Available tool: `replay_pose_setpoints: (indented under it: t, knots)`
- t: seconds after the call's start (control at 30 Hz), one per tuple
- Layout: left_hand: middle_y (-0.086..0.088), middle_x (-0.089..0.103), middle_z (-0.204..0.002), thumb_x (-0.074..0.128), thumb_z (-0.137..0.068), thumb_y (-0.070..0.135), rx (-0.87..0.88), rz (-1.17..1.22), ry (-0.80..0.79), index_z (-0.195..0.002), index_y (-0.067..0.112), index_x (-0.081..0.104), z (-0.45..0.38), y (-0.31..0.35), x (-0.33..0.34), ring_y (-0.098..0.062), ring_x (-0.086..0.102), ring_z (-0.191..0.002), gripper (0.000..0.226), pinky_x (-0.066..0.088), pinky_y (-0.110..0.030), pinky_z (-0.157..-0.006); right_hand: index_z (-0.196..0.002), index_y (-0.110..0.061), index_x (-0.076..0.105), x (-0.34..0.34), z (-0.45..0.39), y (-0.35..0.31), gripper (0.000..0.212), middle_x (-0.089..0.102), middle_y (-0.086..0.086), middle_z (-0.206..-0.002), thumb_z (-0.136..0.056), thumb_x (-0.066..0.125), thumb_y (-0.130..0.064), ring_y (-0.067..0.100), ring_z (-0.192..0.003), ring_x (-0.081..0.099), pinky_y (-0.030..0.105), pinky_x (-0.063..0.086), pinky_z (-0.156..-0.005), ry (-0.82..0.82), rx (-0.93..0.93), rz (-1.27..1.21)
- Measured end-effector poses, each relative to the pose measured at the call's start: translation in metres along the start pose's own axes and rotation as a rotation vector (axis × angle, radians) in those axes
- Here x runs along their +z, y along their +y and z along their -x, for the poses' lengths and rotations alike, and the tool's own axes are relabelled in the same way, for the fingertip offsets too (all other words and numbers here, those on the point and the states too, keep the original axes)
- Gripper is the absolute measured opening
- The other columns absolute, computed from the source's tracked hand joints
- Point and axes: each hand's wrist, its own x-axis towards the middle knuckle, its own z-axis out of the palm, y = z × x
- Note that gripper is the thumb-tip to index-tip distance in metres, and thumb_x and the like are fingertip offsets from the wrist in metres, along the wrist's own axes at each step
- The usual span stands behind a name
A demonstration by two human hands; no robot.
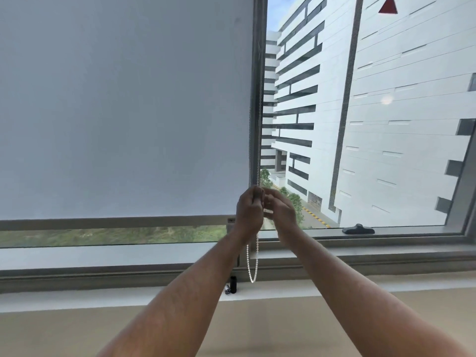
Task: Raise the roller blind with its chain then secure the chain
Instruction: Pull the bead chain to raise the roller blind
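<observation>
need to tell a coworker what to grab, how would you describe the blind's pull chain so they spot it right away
Find the grey vertical window frame at the right edge of the lowered roller blind. The chain runs down it, through both hands, left hand and right hand, ending in a loop above the sill. It is the only white beaded strand there.

Roller blind (123, 106): pale grey fabric, lowered over most of the left pane, bottom bar sitting just above the lower frame with a strip of greenery showing beneath. Bead chain (252, 264): white, runs down the blind's right edge along the mullion (faint there), its bottom loop dangling just above the sill.
</observation>
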Motion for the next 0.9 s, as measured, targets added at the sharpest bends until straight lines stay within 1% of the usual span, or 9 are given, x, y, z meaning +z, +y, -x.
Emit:
replay_pose_setpoints:
  t: [0.07,0.17,0.3,0.43,0.53,0.63,0.77,0.83,0.9]
  knots:
    - [0.007,0.053,-0.060,0.039,-0.106,0.008,0.008,-0.026,0.000,-0.079,0.018,0.057,0.002,-0.006,-0.003,-0.012,0.047,-0.054,0.034,0.039,-0.023,-0.051,-0.104,-0.020,0.074,0.009,-0.010,-0.023,0.035,0.076,0.000,-0.084,-0.105,0.040,-0.011,0.020,-0.084,0.070,0.030,0.056,-0.069,0.006,-0.026,-0.043]
    - [-0.003,0.040,-0.060,0.037,-0.105,0.006,-0.025,-0.030,-0.022,-0.077,0.013,0.048,0.006,-0.017,-0.011,-0.025,0.036,-0.059,0.032,0.030,-0.041,-0.057,-0.114,-0.013,0.070,0.023,-0.020,-0.057,0.033,0.077,0.006,-0.091,-0.109,0.038,-0.017,0.020,-0.080,0.072,0.031,0.059,-0.069,-0.060,-0.052,-0.094]
    - [-0.005,0.036,-0.059,0.035,-0.104,0.001,-0.042,-0.023,-0.012,-0.074,0.009,0.046,0.014,-0.031,-0.023,-0.021,0.032,-0.057,0.032,0.026,-0.036,-0.054,-0.118,-0.012,0.068,0.043,-0.022,-0.079,0.032,0.073,0.005,-0.087,-0.110,0.038,-0.021,0.019,-0.079,0.070,0.034,0.059,-0.071,-0.144,-0.061,-0.096]
    - [-0.004,0.036,-0.059,0.036,-0.104,0.001,-0.057,-0.028,-0.031,-0.073,0.010,0.045,0.019,-0.041,-0.029,-0.018,0.032,-0.055,0.034,0.025,-0.034,-0.052,-0.099,-0.020,0.068,0.063,-0.018,-0.067,0.029,0.050,-0.015,-0.056,-0.109,0.041,-0.016,0.007,-0.053,0.042,0.023,0.036,-0.051,-0.073,-0.144,-0.009]
    - [-0.003,0.036,-0.061,0.036,-0.106,0.004,-0.095,-0.037,-0.048,-0.070,0.016,0.043,0.023,-0.045,-0.030,-0.014,0.031,-0.055,0.039,0.025,-0.033,-0.054,-0.082,-0.029,0.065,0.069,-0.015,-0.052,0.039,0.045,-0.015,-0.054,-0.100,0.042,-0.003,0.007,-0.052,0.035,0.021,0.029,-0.047,-0.033,-0.199,0.040]
    - [-0.004,0.046,-0.063,0.034,-0.106,0.004,-0.129,-0.061,-0.119,-0.072,0.015,0.049,0.021,-0.043,-0.037,-0.014,0.039,-0.056,0.039,0.034,-0.033,-0.059,-0.081,-0.032,0.064,0.072,-0.012,-0.040,0.040,0.045,-0.017,-0.055,-0.099,0.042,-0.004,0.005,-0.052,0.035,0.021,0.029,-0.048,-0.015,-0.260,0.110]
    - [-0.008,0.065,-0.089,0.040,-0.099,-0.001,-0.127,-0.087,-0.170,-0.095,0.013,0.063,0.009,-0.029,-0.054,-0.020,0.058,-0.082,0.027,0.047,-0.038,-0.080,-0.079,-0.033,0.061,0.072,-0.007,-0.025,0.041,0.047,-0.018,-0.057,-0.099,0.043,-0.002,0.003,-0.053,0.038,0.017,0.032,-0.049,0.033,-0.320,0.207]
    - [-0.010,0.072,-0.108,0.042,-0.094,-0.004,-0.084,-0.067,-0.159,-0.118,0.010,0.064,0.003,-0.018,-0.062,-0.022,0.066,-0.100,0.035,0.052,-0.037,-0.088,-0.080,-0.032,0.060,0.070,-0.002,-0.014,0.039,0.053,-0.018,-0.061,-0.100,0.045,-0.002,0.003,-0.057,0.046,0.018,0.038,-0.053,0.050,-0.337,0.262]
    - [-0.010,0.073,-0.115,0.042,-0.095,-0.007,-0.030,-0.027,-0.117,-0.127,0.008,0.063,-0.005,-0.004,-0.068,-0.021,0.068,-0.107,0.041,0.056,-0.031,-0.091,-0.082,-0.032,0.060,0.068,0.005,-0.004,0.037,0.061,-0.020,-0.067,-0.101,0.048,-0.001,-0.002,-0.061,0.054,0.015,0.044,-0.058,0.063,-0.357,0.308]
